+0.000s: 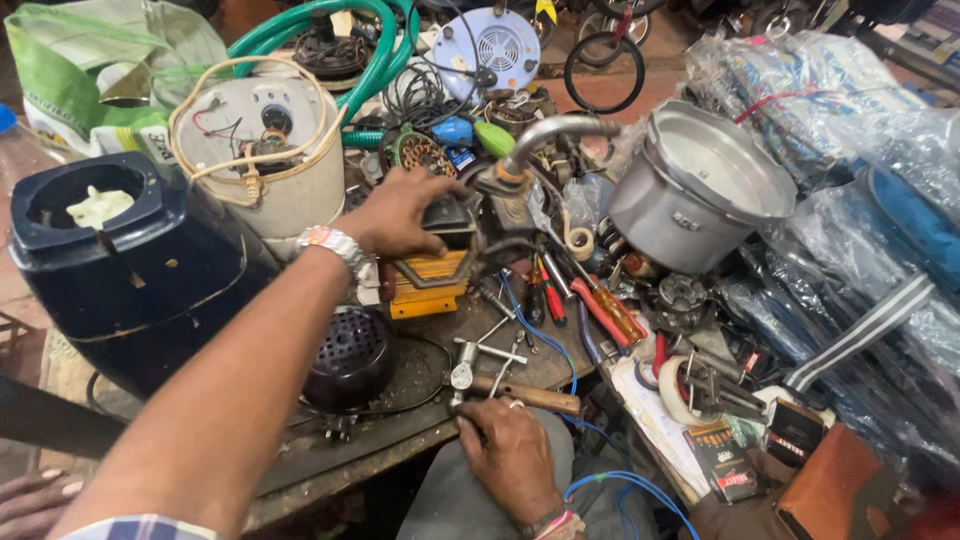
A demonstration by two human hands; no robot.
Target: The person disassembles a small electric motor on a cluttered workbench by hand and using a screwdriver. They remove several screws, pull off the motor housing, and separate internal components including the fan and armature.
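Steel clutter hems the left hand gripping a black block, right hand clutching a hammer.

You are at a repair workshop bench: screwdrivers and pliers lie mid-frame, a motor housing with bare wires sits upper left, a pressure cooker upper right, a hose along the top.

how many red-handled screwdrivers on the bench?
2 clearly visible. One red-handled screwdriver lies diagonally right of the left hand; a smaller red-handled screwdriver sits just left of it. Clutter may hide more.
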